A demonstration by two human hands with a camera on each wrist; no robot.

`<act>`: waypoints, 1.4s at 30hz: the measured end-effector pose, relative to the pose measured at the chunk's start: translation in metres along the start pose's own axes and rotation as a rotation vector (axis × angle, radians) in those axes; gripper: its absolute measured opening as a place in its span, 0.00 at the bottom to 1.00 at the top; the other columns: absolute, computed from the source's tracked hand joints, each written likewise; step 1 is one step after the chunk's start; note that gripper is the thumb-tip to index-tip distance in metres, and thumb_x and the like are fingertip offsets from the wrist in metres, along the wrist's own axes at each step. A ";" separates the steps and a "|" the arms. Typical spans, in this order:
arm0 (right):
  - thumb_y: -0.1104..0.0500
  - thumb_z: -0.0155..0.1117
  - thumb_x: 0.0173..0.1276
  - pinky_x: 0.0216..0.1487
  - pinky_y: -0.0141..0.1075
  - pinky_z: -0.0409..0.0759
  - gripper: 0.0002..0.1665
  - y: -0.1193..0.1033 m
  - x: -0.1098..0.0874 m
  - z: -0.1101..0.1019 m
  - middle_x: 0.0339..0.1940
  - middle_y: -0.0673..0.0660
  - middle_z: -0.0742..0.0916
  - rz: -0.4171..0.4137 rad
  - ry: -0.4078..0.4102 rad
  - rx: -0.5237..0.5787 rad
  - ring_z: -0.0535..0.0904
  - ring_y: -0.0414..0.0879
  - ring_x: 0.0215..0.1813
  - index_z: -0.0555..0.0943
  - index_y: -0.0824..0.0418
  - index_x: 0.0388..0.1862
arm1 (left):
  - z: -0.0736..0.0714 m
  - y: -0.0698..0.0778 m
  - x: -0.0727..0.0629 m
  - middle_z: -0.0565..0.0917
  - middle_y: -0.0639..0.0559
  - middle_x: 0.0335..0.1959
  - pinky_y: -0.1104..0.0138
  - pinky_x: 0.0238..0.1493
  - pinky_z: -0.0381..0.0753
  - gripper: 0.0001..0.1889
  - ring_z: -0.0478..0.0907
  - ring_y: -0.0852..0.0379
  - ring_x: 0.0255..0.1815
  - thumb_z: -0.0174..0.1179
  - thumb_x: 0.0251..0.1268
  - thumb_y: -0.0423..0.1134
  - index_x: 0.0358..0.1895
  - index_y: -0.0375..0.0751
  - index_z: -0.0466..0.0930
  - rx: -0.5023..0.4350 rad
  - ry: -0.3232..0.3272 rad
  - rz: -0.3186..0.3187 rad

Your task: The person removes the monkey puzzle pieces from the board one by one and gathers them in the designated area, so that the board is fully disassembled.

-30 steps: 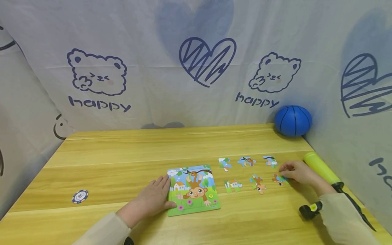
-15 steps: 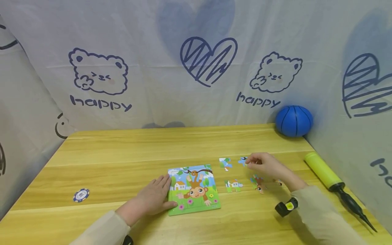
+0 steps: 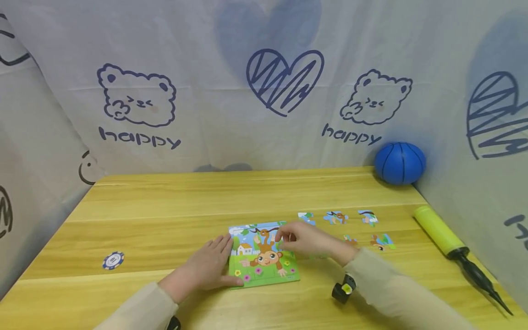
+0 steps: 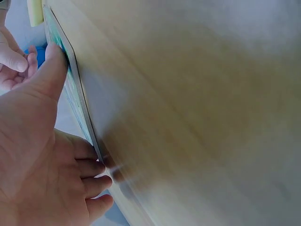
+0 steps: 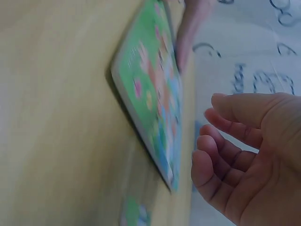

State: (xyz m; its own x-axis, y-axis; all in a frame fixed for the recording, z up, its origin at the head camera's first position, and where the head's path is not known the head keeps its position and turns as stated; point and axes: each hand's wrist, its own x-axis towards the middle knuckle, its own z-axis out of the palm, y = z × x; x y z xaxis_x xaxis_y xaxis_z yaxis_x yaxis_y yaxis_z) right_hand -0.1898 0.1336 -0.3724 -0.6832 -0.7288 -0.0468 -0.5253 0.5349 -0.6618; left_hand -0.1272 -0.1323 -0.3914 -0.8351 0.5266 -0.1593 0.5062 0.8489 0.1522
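Observation:
A square jigsaw puzzle board point(image 3: 264, 270) with a picture of an upside-down monkey lies flat on the wooden table. My left hand point(image 3: 202, 266) rests along its left side, fingers straight, thumb over the near left corner. Above the board's right side hovers my right hand point(image 3: 307, 238), its fingers loosely bent; in the right wrist view no object shows between thumb and fingertips. Right of the board lie several loose puzzle pieces, among them a branch piece point(image 3: 367, 217) and a tail piece point(image 3: 336, 217). The right hand and forearm partly cover the nearer ones.
A blue and white poker chip point(image 3: 113, 260) lies at the left of the table. At the right edge is a yellow-green hand pump point(image 3: 441, 233) with a black nozzle. A blue ball point(image 3: 400, 163) sits in the back right corner, against the printed cloth point(image 3: 214, 114).
My right hand has swept left from the far-right pieces, over the pieces, to the board's right side. The left hand stays on the board, and the pieces look unmoved.

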 end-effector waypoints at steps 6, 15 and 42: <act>0.60 0.62 0.64 0.29 0.30 0.74 0.13 -0.012 0.014 0.020 0.24 0.46 0.78 -0.009 -0.061 0.011 0.71 0.37 0.24 0.78 0.63 0.47 | 0.000 0.000 0.001 0.53 0.31 0.68 0.50 0.66 0.52 0.57 0.51 0.37 0.68 0.54 0.47 0.72 0.66 0.22 0.54 -0.008 0.001 0.001; 0.57 0.66 0.61 0.29 0.25 0.72 0.24 -0.025 0.031 0.041 0.25 0.42 0.76 -0.047 -0.131 -0.110 0.70 0.34 0.25 0.76 0.64 0.55 | 0.000 0.000 0.001 0.53 0.31 0.68 0.50 0.66 0.52 0.58 0.51 0.37 0.68 0.54 0.46 0.72 0.66 0.22 0.54 -0.008 -0.008 -0.010; 0.61 0.67 0.59 0.26 0.26 0.73 0.19 -0.029 0.036 0.053 0.23 0.44 0.77 -0.028 -0.109 -0.020 0.71 0.35 0.23 0.74 0.53 0.49 | -0.002 0.003 0.001 0.52 0.31 0.69 0.50 0.66 0.52 0.58 0.50 0.38 0.69 0.54 0.45 0.72 0.66 0.22 0.53 -0.038 -0.033 -0.026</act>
State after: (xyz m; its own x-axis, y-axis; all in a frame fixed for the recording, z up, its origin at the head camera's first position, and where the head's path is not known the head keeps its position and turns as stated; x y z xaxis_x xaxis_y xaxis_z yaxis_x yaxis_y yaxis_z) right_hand -0.1718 0.0689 -0.3947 -0.6091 -0.7853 -0.1105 -0.5541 0.5211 -0.6492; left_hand -0.1273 -0.1297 -0.3889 -0.8401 0.5059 -0.1954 0.4751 0.8603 0.1848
